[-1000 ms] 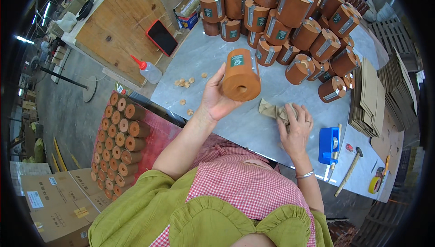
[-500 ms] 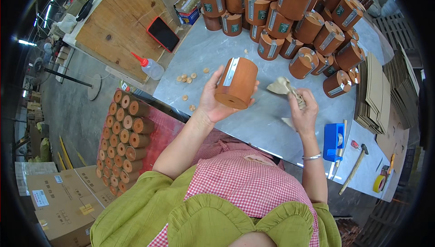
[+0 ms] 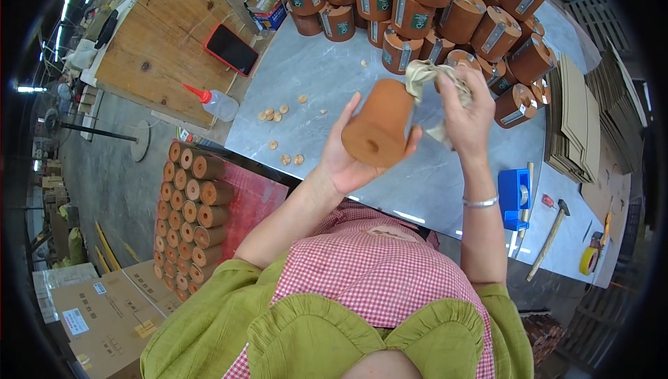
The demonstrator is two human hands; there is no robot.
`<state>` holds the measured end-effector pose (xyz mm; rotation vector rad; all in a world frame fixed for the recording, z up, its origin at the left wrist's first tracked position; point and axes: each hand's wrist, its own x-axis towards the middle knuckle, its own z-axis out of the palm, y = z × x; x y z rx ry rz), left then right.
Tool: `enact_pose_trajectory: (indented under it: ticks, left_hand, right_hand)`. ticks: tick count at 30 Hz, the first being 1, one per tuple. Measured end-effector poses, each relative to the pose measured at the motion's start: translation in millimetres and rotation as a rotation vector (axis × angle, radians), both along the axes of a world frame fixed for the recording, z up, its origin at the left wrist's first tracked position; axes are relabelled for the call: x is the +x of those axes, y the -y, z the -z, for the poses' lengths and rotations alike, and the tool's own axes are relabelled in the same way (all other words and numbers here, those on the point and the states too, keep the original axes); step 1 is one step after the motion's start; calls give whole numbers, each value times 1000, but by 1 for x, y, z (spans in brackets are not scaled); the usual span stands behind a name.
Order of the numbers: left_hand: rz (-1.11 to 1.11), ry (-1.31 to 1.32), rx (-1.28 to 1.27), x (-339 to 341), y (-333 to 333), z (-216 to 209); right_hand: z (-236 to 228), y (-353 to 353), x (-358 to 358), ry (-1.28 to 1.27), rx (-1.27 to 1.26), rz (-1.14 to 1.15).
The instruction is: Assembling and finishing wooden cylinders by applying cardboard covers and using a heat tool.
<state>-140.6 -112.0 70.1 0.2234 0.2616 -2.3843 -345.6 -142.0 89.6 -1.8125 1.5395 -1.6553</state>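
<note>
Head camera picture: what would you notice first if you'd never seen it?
First, the brown cylinder in the middle, held up in the left hand while the right hand presses a rag to its top. Behind it, a big pile of cylinders fills the far side of the grey table.

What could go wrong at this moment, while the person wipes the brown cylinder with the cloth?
The left hand holds the brown cylinder alone in the air above the table edge, so it might slip and fall. The cloth in the right hand hangs close to the stacked cylinders and might catch one.
</note>
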Motion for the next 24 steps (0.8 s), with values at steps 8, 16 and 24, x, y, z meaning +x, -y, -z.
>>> enact_pose_trajectory:
  ticks: [8, 16, 24]
  left_hand:
    - [7, -125, -11, -32, 4, 36]
    - [-82, 207, 86, -16, 29, 9]
    - [-3, 426, 62, 2, 6, 29]
  right_hand:
    - [-19, -60, 20, -285, -78, -36]
    - [-17, -157, -79, -232, -5, 414]
    - [53, -222, -233, -606, 576, 937]
